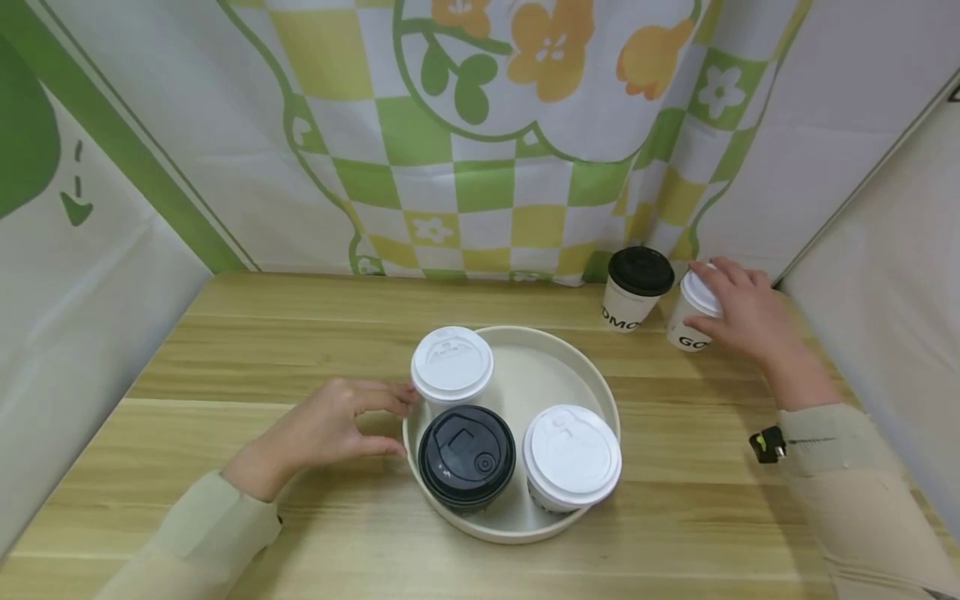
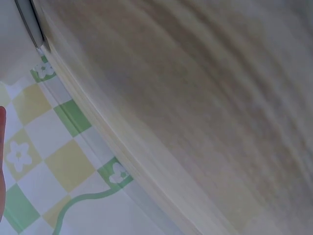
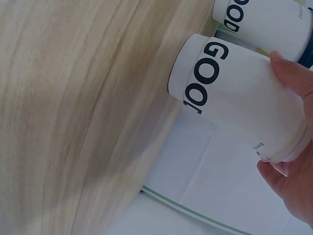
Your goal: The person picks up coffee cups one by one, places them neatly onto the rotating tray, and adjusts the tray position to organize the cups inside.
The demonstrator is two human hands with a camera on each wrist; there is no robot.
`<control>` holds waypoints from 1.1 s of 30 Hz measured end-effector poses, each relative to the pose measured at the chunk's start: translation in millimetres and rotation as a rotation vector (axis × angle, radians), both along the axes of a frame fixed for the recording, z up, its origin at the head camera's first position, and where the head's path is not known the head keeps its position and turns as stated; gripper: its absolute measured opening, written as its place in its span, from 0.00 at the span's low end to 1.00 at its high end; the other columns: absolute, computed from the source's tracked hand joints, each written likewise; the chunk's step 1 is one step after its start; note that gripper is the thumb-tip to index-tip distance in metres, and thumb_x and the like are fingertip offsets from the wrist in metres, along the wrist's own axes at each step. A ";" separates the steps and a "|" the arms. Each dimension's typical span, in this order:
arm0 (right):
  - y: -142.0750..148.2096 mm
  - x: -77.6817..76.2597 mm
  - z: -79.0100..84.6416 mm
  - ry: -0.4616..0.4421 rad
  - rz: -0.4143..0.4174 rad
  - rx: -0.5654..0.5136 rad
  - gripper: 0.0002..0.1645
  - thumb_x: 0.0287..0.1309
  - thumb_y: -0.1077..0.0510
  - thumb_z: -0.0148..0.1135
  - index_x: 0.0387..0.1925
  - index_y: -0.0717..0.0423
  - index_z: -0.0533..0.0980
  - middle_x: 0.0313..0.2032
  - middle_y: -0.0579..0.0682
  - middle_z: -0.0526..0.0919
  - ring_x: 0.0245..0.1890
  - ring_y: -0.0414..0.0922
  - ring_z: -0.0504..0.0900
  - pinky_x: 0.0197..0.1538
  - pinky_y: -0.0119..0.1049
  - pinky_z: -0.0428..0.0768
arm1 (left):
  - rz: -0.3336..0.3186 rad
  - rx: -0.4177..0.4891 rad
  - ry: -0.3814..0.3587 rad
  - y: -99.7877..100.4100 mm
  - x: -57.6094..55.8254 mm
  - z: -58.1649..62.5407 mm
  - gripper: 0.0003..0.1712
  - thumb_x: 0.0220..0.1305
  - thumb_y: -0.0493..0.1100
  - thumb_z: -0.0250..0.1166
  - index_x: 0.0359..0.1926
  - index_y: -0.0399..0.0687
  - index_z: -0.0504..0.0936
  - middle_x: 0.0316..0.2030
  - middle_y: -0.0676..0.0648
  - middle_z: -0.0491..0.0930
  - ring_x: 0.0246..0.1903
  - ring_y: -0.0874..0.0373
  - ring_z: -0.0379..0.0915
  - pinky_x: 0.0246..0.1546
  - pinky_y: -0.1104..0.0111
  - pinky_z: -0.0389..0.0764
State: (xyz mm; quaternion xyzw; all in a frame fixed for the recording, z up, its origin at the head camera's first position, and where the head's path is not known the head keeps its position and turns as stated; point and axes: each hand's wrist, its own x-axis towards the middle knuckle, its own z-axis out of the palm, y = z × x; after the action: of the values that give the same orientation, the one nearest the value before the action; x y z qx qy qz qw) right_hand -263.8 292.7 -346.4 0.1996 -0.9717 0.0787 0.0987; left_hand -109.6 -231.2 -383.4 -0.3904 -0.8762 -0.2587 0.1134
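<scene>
At the back right of the table, my right hand [image 1: 745, 313] grips a white paper cup [image 1: 686, 327] near its white lid. In the right wrist view, thumb and fingers lie on either side of that cup [image 3: 234, 93], which bears black lettering. Close to its left is a second paper cup [image 1: 628, 307] with a black lid. My left hand [image 1: 330, 427] is at the left rim of a round cream tray [image 1: 611, 392], its fingertips beside a white-lidded cup [image 1: 452, 364]. That tray also holds a black-lidded cup [image 1: 467, 457] and another white-lidded cup [image 1: 572, 454].
A wooden table [image 1: 315, 325] carries everything. Behind it hangs a green and yellow checked curtain [image 1: 480, 183] with flowers. White fabric walls [image 1: 97, 275] rise at the left and right sides. The left wrist view shows mostly blurred tabletop [image 2: 195, 122].
</scene>
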 end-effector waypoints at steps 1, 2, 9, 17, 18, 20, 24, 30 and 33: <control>0.2 0.3 0.3 -0.001 0.002 -0.002 0.50 0.54 0.49 0.73 0.73 0.55 0.59 0.69 0.70 0.61 0.60 0.78 0.62 0.51 0.78 0.70 | 0.001 0.000 -0.003 0.0 0.1 0.1 0.24 0.39 0.53 0.81 0.39 0.49 0.88 0.47 0.49 0.88 0.49 0.51 0.85 0.52 0.59 0.86; 0.4 0.4 0.5 0.000 0.003 -0.005 0.50 0.54 0.49 0.73 0.73 0.55 0.60 0.69 0.70 0.61 0.60 0.78 0.62 0.51 0.78 0.70 | 0.004 -0.001 -0.004 0.0 0.1 0.3 0.25 0.39 0.53 0.81 0.39 0.49 0.88 0.47 0.49 0.88 0.50 0.51 0.85 0.52 0.59 0.86; 1.8 3.0 1.3 0.003 0.000 -0.003 0.49 0.52 0.49 0.74 0.72 0.54 0.61 0.69 0.69 0.62 0.59 0.78 0.63 0.47 0.78 0.72 | 0.010 -0.001 -0.006 0.7 -0.2 0.7 0.24 0.39 0.53 0.81 0.39 0.49 0.88 0.47 0.50 0.88 0.50 0.51 0.85 0.52 0.58 0.87; 2.8 7.4 5.7 -0.006 -0.011 0.011 0.49 0.54 0.46 0.73 0.72 0.51 0.60 0.70 0.67 0.62 0.60 0.76 0.63 0.48 0.77 0.72 | 0.022 -0.007 -0.016 1.3 0.8 1.4 0.25 0.38 0.52 0.82 0.39 0.50 0.88 0.47 0.49 0.88 0.50 0.51 0.85 0.52 0.57 0.86; 2.8 8.1 6.5 -0.008 -0.012 0.011 0.49 0.54 0.46 0.73 0.72 0.50 0.60 0.70 0.67 0.62 0.60 0.76 0.63 0.48 0.78 0.72 | 0.023 -0.009 -0.017 1.2 0.9 1.3 0.25 0.37 0.52 0.82 0.39 0.50 0.88 0.47 0.49 0.88 0.50 0.50 0.84 0.52 0.57 0.86; 2.8 9.9 8.3 -0.008 -0.015 0.014 0.49 0.53 0.46 0.74 0.72 0.50 0.60 0.70 0.67 0.61 0.60 0.77 0.63 0.49 0.78 0.71 | 0.026 -0.010 -0.020 0.9 0.7 1.1 0.25 0.37 0.52 0.82 0.40 0.49 0.88 0.48 0.49 0.88 0.50 0.50 0.84 0.52 0.57 0.86; 2.6 13.8 11.9 0.010 -0.006 -0.003 0.50 0.51 0.47 0.75 0.72 0.52 0.62 0.68 0.69 0.63 0.58 0.77 0.63 0.53 0.76 0.69 | 0.025 -0.007 -0.022 0.6 0.2 0.6 0.25 0.38 0.52 0.82 0.39 0.49 0.88 0.48 0.49 0.88 0.51 0.50 0.84 0.52 0.57 0.86; -0.4 23.1 21.7 0.025 -0.003 -0.012 0.50 0.51 0.47 0.75 0.72 0.51 0.62 0.68 0.68 0.63 0.59 0.77 0.63 0.49 0.79 0.70 | 0.011 0.006 -0.011 0.6 -0.7 -0.2 0.23 0.37 0.51 0.83 0.38 0.49 0.88 0.47 0.49 0.88 0.50 0.51 0.85 0.52 0.58 0.86; -3.0 29.7 27.4 0.022 -0.006 0.001 0.49 0.53 0.45 0.74 0.73 0.49 0.61 0.69 0.67 0.63 0.60 0.76 0.62 0.46 0.80 0.71 | 0.006 0.011 -0.008 0.5 -0.3 -0.6 0.24 0.37 0.51 0.83 0.37 0.49 0.88 0.46 0.49 0.88 0.50 0.50 0.85 0.52 0.58 0.86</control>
State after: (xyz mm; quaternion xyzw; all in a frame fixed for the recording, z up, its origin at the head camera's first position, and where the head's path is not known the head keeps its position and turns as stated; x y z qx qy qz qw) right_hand -234.0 289.7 -319.0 0.1974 -0.9713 0.0759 0.1093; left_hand -109.9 -230.7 -384.1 -0.3861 -0.8764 -0.2646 0.1130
